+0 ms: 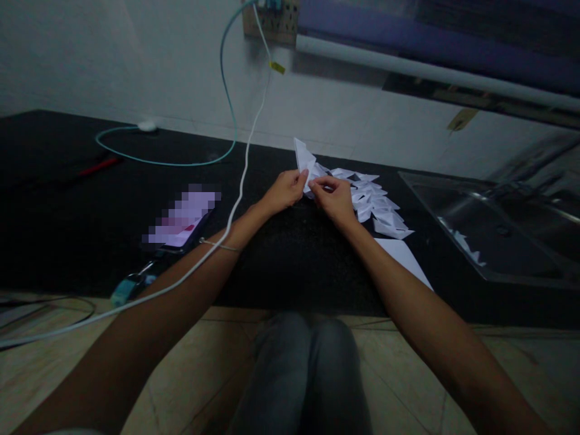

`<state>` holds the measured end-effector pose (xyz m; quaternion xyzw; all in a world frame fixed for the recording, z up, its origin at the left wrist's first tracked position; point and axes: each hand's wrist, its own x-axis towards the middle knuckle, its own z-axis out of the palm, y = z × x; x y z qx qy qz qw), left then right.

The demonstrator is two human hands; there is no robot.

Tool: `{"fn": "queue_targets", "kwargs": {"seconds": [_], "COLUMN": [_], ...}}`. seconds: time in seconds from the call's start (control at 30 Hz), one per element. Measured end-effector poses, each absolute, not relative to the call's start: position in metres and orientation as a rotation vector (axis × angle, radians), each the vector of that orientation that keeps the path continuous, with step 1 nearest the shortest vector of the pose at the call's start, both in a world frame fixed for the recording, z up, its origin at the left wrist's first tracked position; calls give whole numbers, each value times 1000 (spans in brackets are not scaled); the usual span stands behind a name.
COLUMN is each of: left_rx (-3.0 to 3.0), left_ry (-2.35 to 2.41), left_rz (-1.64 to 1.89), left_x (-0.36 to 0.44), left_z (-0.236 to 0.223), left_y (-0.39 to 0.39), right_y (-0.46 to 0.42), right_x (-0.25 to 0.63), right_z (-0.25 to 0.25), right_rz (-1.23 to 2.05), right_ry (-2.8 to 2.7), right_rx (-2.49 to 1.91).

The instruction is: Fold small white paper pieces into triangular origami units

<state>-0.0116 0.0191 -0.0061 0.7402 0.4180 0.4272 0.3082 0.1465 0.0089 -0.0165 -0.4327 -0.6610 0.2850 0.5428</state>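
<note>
A folded white paper piece (302, 154) stands up between my hands, its pointed tip upward. My left hand (286, 192) is closed on its lower left side, thumb against the paper. From the right, my right hand (334, 196) pinches at the paper's lower edge with thumb and index finger. Beyond and to the right of my right hand lie several folded white paper boats (378, 202), clustered on the black counter. Flat white paper sheets (403, 257) lie under my right forearm.
A lit phone (188, 217) with a keyring (127, 289) lies left of my left forearm. A white cable (240, 187) crosses that forearm. A teal cable (167, 163) loops behind. At right is a metal sink (498, 223) with paper scraps. The black counter (290, 260) ends before my knees.
</note>
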Motion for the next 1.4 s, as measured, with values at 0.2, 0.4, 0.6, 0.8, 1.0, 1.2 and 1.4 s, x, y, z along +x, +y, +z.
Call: {"fn": "queue_targets", "kwargs": {"seconds": [0.2,0.4,0.6,0.8,1.0,1.2,1.4], "left_rx": [2057,2192,2054,1921,1915,1963,1877], "left_ry": [1078,998,929,910,900,942,1004], "left_rz": [1153,1198,1089,1057,1176,1210,1189], "left_x": [-13,-16,-14,-11,-13,-15,-20], "left_z": [-12,-10,-8,-7,-6,-8,-9], "left_y": [23,23,16,16,20,21,25], "right_y": [6,1,-6,-9,-8,1,14], "right_x": [147,144,140,142,142,143,149], "right_z": [-16,-12,-7,1,3,-7,-22], "right_rz": [755,950,1222,1459,1568,1440,1161], "right_ry": [-1590,-1496,-1433,-1324,-1224,-1310,-1561], "right_rx": [-1044,-1054,-972,-904,-854,-922,-1009]}}
